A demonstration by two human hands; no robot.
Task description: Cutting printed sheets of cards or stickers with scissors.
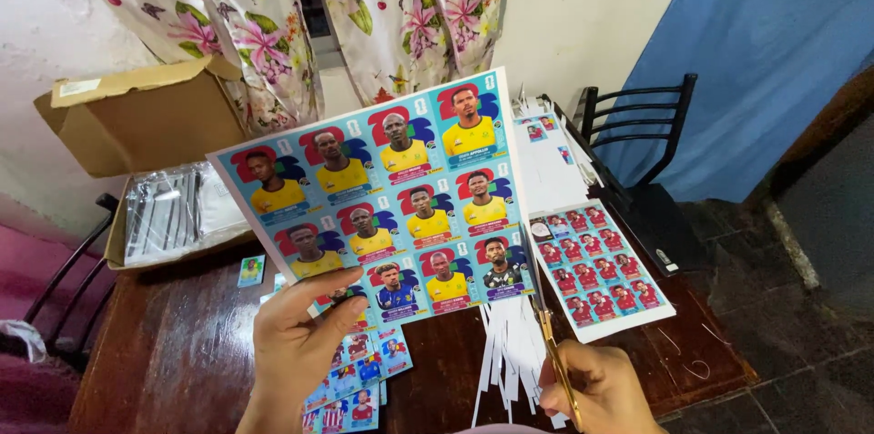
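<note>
Right hand (601, 390) was wrapped around gold-handled scissors (552, 343), blades up along the sticker sheet's (391, 193) right edge. Left hand (296, 343) pinched that sheet by its bottom-left corner, holding it up over the wooden table (182, 343). Cut stickers (360, 379) and white paper strips (510, 352) lay underneath, a red-shirt sheet (601, 275) just right, and a cardboard box (150, 138) further back left.

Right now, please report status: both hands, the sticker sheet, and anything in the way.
Left hand grips sticker sheet at bottom edge. Right hand holds scissors at sheet's right side. Paper strips hang underneath.
</note>
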